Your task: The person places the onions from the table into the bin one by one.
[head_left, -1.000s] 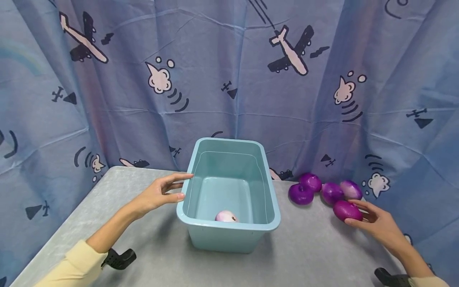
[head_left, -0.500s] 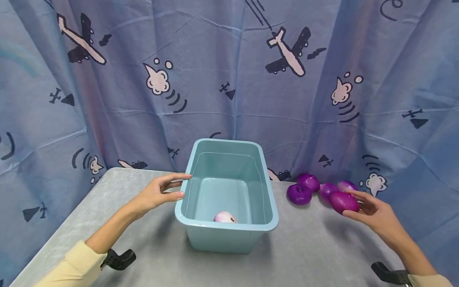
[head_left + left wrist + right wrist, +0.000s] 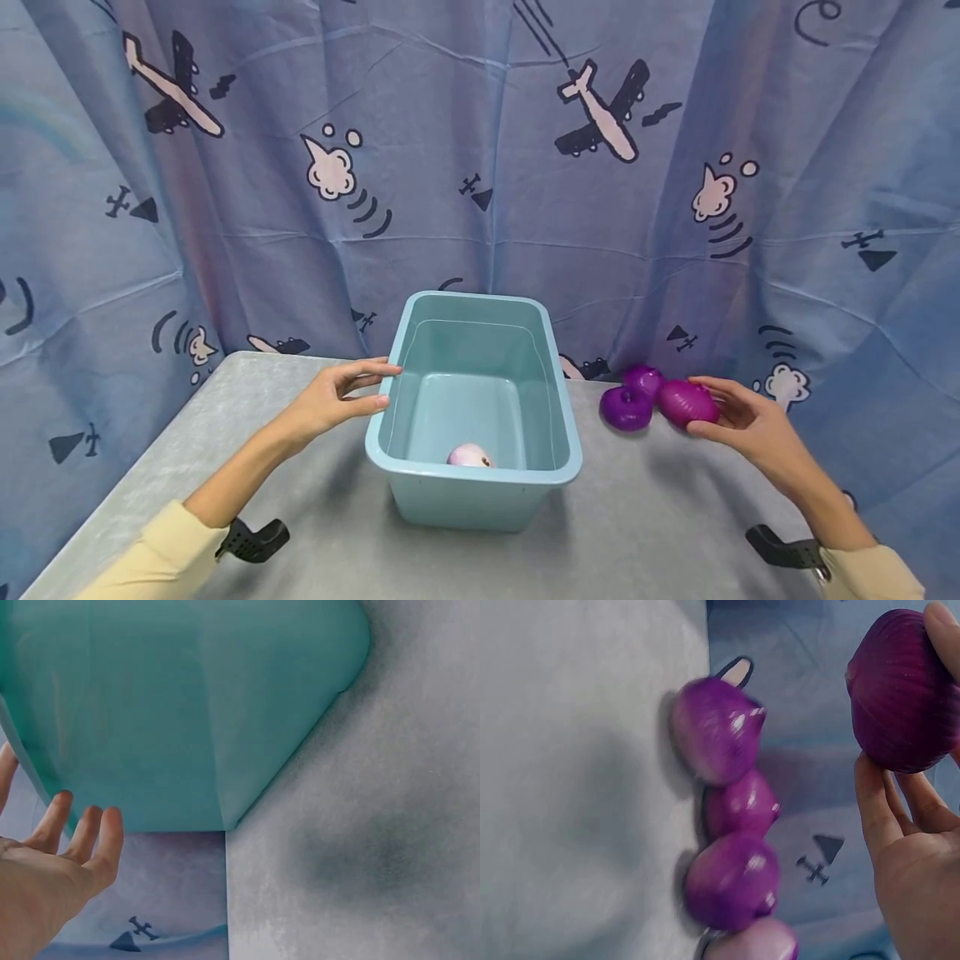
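Note:
My right hand [image 3: 753,421] pinches a purple onion [image 3: 686,403] between thumb and fingers, lifted off the table. The right wrist view shows its ribbed skin, with thumb and fingers on opposite sides. Behind it, several more purple onions [image 3: 735,881] stand in a row; the head view shows two, a flattened onion [image 3: 626,408] and a rounder onion [image 3: 643,380]. My left hand [image 3: 333,402] touches the left rim of a light blue plastic basin [image 3: 480,476], its fingers fairly straight. Inside the basin, a pale pink onion [image 3: 470,455] is partly hidden by the front wall.
The basin stands mid-table on a grey cloth-like surface [image 3: 637,533]. A blue curtain [image 3: 420,192] with printed planes hangs right behind the table's far edge. Each wrist wears a black camera mount [image 3: 255,542].
My right hand has lifted the purple onion and carried it left, so it now covers the onions behind it in the head view. My left hand stays at the basin rim.

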### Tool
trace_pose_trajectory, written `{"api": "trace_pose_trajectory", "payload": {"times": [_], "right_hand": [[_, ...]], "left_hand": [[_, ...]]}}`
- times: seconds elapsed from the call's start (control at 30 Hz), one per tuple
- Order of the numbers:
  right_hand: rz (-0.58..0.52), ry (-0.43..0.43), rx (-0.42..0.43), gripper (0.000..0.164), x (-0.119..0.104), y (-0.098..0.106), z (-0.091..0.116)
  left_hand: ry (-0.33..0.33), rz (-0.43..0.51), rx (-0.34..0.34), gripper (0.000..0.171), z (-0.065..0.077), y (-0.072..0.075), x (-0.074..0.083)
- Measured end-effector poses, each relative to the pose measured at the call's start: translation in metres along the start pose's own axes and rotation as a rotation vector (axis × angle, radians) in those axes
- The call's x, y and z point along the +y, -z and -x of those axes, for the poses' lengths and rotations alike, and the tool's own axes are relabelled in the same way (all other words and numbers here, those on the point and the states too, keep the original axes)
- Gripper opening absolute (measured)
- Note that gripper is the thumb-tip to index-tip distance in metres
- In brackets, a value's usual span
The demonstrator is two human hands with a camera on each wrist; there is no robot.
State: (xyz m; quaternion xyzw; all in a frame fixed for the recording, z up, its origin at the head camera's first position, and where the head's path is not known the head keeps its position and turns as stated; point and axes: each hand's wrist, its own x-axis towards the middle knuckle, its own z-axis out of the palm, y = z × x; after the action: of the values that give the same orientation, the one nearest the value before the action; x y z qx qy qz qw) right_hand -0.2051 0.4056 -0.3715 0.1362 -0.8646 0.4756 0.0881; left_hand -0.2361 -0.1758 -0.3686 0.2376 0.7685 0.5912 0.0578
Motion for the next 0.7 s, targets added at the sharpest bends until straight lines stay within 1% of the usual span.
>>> {"api": "trace_pose_trajectory", "payload": {"times": [0.13,0.23,0.33,0.5,0.7], "right_hand": [[-0.051,0.027,-0.007,0.06,-0.01,-0.007,-0.01],[-0.101,0.03,-0.023,0.06,-0.015,-0.014,-0.015],[-0.118,0.033,-0.041,0.059,-0.018,-0.021,-0.019],[-0.108,0.035,-0.056,0.057,-0.024,-0.029,-0.028],[-0.1,0.042,-0.057,0.057,-0.038,-0.035,-0.039]], "left_hand": [[-0.012,0.017,-0.001,0.046,0.0,-0.001,-0.001],[-0.015,0.018,-0.005,0.046,0.0,-0.001,-0.002],[-0.01,0.023,-0.013,0.046,0.0,-0.001,-0.002],[0.007,0.028,-0.018,0.047,0.0,0.0,-0.002],[0.02,0.028,-0.014,0.047,0.001,0.001,-0.002]]}}
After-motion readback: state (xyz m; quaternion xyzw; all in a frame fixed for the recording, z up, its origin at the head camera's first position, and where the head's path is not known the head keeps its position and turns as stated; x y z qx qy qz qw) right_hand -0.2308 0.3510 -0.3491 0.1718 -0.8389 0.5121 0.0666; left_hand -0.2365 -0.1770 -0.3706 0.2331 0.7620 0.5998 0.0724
